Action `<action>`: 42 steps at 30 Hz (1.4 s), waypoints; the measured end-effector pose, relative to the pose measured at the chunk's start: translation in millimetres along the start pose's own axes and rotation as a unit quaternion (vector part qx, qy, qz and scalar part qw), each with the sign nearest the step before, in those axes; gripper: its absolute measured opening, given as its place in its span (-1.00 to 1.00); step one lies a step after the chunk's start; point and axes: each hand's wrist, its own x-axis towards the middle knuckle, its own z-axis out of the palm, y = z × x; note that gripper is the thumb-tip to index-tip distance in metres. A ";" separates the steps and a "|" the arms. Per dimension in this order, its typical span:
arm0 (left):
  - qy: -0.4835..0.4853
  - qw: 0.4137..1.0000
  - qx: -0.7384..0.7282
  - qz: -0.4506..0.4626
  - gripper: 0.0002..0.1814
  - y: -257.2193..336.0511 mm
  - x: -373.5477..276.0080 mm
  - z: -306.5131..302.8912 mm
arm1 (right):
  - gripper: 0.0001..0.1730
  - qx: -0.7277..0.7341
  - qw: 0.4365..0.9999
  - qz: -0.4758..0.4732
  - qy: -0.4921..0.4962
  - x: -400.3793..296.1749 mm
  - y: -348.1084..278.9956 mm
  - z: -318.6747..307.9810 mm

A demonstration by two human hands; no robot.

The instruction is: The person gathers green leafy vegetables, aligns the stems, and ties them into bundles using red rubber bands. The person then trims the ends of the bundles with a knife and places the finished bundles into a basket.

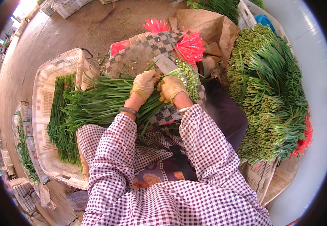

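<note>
Loose long green stalks with flat leaves (101, 99) lie across my lap, their leafy ends towards the plastic crate on the left. My left hand (145, 84), in a yellowish glove, is closed over stalks near their cut ends. Close beside it, my right hand (172, 88), gloved alike, has curled fingers at the same stalks; what exactly it pinches is hidden. Under the hands is a checkered cloth (155, 45) with soil on it. A flat pale blade or plate (165, 64) rests there, beside cut pale-green stalk ends (188, 82). Red plastic ties (191, 48) fan out beyond.
A white plastic crate (43, 135) at left holds tied green bundles (61, 113). At right, many tied bundles (268, 93) are stacked high beside a pale blue surface (313, 56). A brown sack (205, 24) lies ahead. Further crates stand at the far left.
</note>
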 end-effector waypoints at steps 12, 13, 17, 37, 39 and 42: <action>0.177 0.984 -0.004 0.021 -0.93 -2.8 -14.4 16.4 | -0.73 -0.332 0.901 -0.245 0.135 -85.8 17.8 23.6; 0.178 0.984 0.005 0.016 -0.90 -0.7 -17.0 17.0 | -0.74 -0.223 0.918 -0.280 0.170 -91.2 15.4 15.3; 0.177 0.982 0.057 0.023 -0.88 15.6 -29.1 22.0 | -0.75 -0.263 0.872 -0.308 0.277 -35.0 4.2 -5.7; -0.054 0.932 0.310 -0.182 -0.77 9.0 34.1 7.2 | -0.65 -0.349 0.903 -0.195 0.157 32.0 16.5 10.1; 0.052 0.941 0.304 -0.139 -0.74 17.4 6.8 10.4 | -0.63 -0.332 0.906 -0.206 0.163 31.3 18.2 9.8; 0.163 0.967 0.162 0.109 -0.74 75.7 -58.1 -4.7 | -0.53 -0.327 0.913 -0.215 0.111 31.8 18.3 3.2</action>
